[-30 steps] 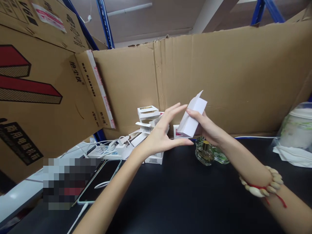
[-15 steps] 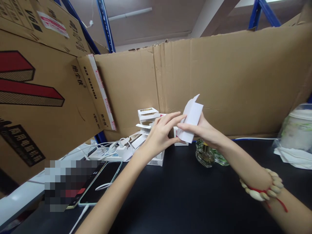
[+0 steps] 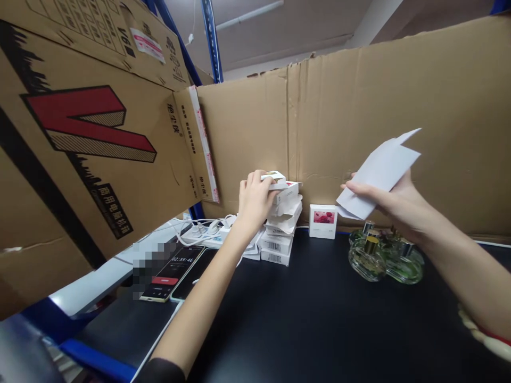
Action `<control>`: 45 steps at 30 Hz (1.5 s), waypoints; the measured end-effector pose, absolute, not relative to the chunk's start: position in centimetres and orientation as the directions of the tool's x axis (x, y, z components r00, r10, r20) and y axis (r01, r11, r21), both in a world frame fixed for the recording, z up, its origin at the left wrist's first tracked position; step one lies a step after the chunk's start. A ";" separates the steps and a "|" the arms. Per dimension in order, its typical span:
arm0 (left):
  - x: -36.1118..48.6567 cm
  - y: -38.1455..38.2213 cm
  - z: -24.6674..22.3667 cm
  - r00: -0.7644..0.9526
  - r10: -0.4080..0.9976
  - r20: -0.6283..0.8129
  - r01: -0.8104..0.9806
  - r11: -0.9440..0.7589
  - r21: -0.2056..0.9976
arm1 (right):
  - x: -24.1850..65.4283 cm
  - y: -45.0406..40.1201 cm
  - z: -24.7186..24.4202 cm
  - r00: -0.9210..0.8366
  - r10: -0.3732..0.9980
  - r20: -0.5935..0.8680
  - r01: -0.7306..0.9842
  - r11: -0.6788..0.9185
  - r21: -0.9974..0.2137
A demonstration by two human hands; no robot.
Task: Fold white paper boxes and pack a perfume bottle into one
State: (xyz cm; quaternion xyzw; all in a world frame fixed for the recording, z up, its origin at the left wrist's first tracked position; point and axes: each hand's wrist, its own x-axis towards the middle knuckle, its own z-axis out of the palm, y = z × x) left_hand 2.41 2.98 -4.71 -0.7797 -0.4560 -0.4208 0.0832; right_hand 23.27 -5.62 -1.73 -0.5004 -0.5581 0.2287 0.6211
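My left hand (image 3: 255, 199) is closed on a small white box (image 3: 277, 177) at the top of a stack. Below it, several white boxes (image 3: 279, 244) are piled unevenly, some with barcodes and some with loose flaps. My right hand (image 3: 393, 197) grips a sheet of folded white paper (image 3: 383, 173), raised above the table with the thumb in front. Under that hand stand several glass perfume bottles (image 3: 368, 259) with shiny caps. Between my hands, a white box with a pink flower picture (image 3: 323, 221) stands upright against the cardboard.
A tall cardboard panel (image 3: 367, 106) closes off the back of the black table (image 3: 303, 324). A large printed carton (image 3: 96, 122) leans in at the left. Two phones (image 3: 175, 276), a white power strip (image 3: 203, 236) and cables lie at the left.
My left hand has left the paper and gone to the top box of the stack. My right hand has carried the paper rightward. The view has shifted left.
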 end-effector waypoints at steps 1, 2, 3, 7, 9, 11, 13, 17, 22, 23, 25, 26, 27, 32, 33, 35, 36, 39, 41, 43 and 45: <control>2.3 2.9 -4.5 0.209 0.652 0.729 0.771 -0.568 0.287 | 23.3 -5.6 -1.7 0.266 0.842 0.469 0.276 0.400 -0.874; 2.1 2.8 -4.3 0.180 0.656 0.733 0.755 -0.570 0.325 | 23.4 -5.6 -1.8 0.262 0.842 0.472 0.280 0.402 -0.872; 2.0 2.8 -4.0 0.140 0.651 0.746 0.731 -0.576 0.365 | 23.4 -5.5 -1.8 0.265 0.840 0.473 0.283 0.401 -0.871; 1.3 2.5 -3.2 -0.113 0.486 0.867 0.575 -0.679 0.456 | 23.6 -5.4 -1.8 0.266 0.834 0.483 0.292 0.408 -0.865; 1.2 2.2 -2.9 -0.232 0.361 0.903 0.485 -0.762 0.429 | 23.6 -5.4 -1.7 0.271 0.832 0.484 0.278 0.414 -0.867; 1.3 1.6 -2.6 -0.310 0.301 0.902 0.397 -0.821 0.410 | 23.4 -5.6 -1.6 0.283 0.835 0.472 0.242 0.414 -0.877; 1.7 0.8 -2.2 -0.319 0.307 0.897 0.301 -0.864 0.403 | 23.2 -5.8 -1.4 0.302 0.842 0.448 0.182 0.410 -0.894; 2.3 -0.3 -1.7 -0.166 0.400 0.901 0.140 -0.895 0.424 | 22.7 -6.3 -0.8 0.417 0.802 0.428 0.044 0.453 -0.891; 2.7 -0.6 -2.0 0.155 0.596 0.788 -0.013 -0.796 0.605 | 22.6 -6.9 0.1 0.545 0.717 0.434 -0.007 0.522 -0.853; 2.9 -0.7 -2.1 0.218 0.628 0.747 -0.033 -0.760 0.649 | 22.6 -7.1 0.1 0.533 0.722 0.440 0.000 0.521 -0.854; 3.3 -0.9 -2.3 0.309 0.672 0.673 -0.062 -0.692 0.719 | 22.5 -7.4 0.2 0.465 0.762 0.451 0.000 0.510 -0.860; 3.5 -1.1 -2.4 0.341 0.684 0.645 -0.075 -0.664 0.744 | 22.5 -7.6 0.1 0.406 0.802 0.438 -0.018 0.486 -0.874; 3.7 -1.3 -2.5 0.371 0.692 0.619 -0.084 -0.639 0.765 | 22.5 -7.9 0.1 0.334 0.847 0.413 -0.044 0.451 -0.891; 4.4 -1.5 -2.9 0.448 0.716 0.536 -0.036 -0.585 0.811 | 22.7 -9.0 -0.1 -0.107 0.972 0.210 -0.115 0.198 -0.973; 4.5 -1.4 -3.1 0.451 0.717 0.531 -0.028 -0.584 0.811 | 22.8 -9.1 -0.2 -0.163 0.972 0.171 -0.103 0.156 -0.982; 4.7 -1.3 -3.3 0.438 0.728 0.528 -0.025 -0.577 0.816 | 22.9 -9.1 -0.2 -0.228 0.969 0.099 -0.067 0.085 -0.994; 4.8 -1.2 -3.4 0.414 0.740 0.530 -0.028 -0.571 0.820 | 23.0 -9.0 -0.3 -0.237 0.968 0.083 -0.052 0.073 -0.996; 4.8 -0.8 -3.5 0.286 0.790 0.542 -0.069 -0.547 0.834 | 23.3 -8.5 -0.5 -0.166 0.983 0.073 0.023 0.078 -0.997; 4.3 -0.4 -3.2 0.180 0.803 0.568 -0.107 -0.557 0.823 | 23.6 -8.0 -0.7 -0.043 0.995 0.089 0.160 0.095 -0.982; 3.4 -0.1 -2.7 0.065 0.789 0.611 -0.117 -0.602 0.790 | 24.0 -7.6 -0.8 0.030 0.997 0.077 0.360 0.061 -0.931; 2.4 0.2 -1.9 -0.077 0.751 0.656 -0.097 -0.661 0.744 | 24.1 -7.3 -1.0 0.010 1.000 -0.020 0.548 -0.022 -0.836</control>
